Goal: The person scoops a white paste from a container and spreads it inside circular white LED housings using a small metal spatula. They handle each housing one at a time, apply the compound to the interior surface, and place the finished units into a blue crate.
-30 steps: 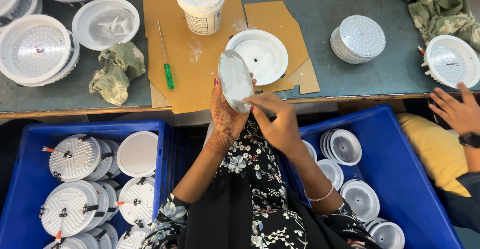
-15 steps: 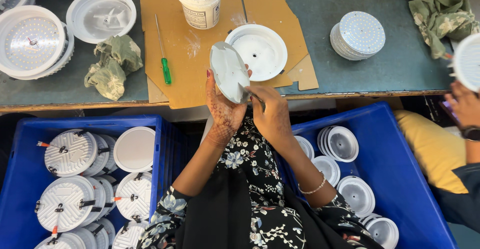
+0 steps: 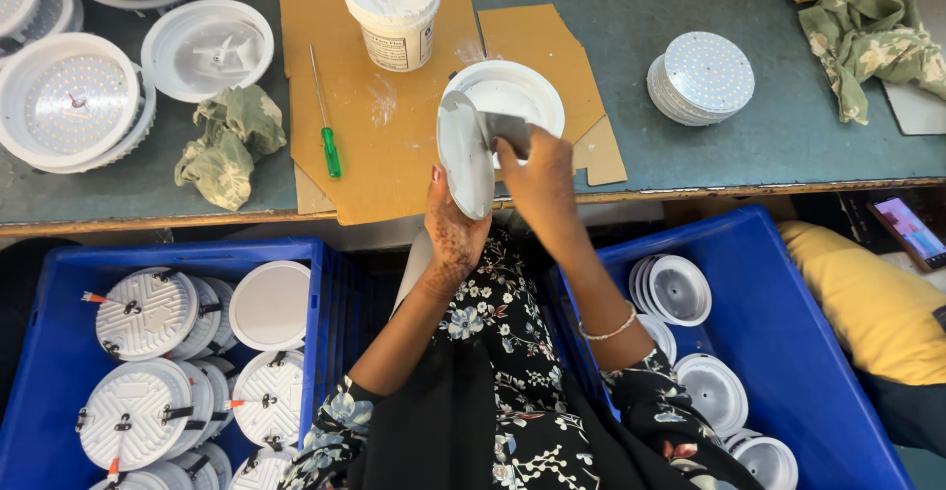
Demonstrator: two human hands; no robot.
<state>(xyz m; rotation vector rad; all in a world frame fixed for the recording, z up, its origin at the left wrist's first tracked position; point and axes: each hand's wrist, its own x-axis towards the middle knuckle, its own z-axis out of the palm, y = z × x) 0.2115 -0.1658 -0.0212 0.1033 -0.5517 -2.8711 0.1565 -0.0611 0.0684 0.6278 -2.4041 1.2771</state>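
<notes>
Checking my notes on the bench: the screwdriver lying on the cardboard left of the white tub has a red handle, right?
Not quite. The head view shows the screwdriver with a green handle, not red. It does lie on the cardboard, left of the white tub.

white disc (image 3: 463, 155), blue crates (image 3: 778, 303), green screwdriver (image 3: 330, 150)

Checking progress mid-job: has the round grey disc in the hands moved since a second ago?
Yes. The round grey disc has risen away from the table edge and now overlaps the white round housing on the brown cardboard sheet; earlier it sat nearer the edge.
</notes>
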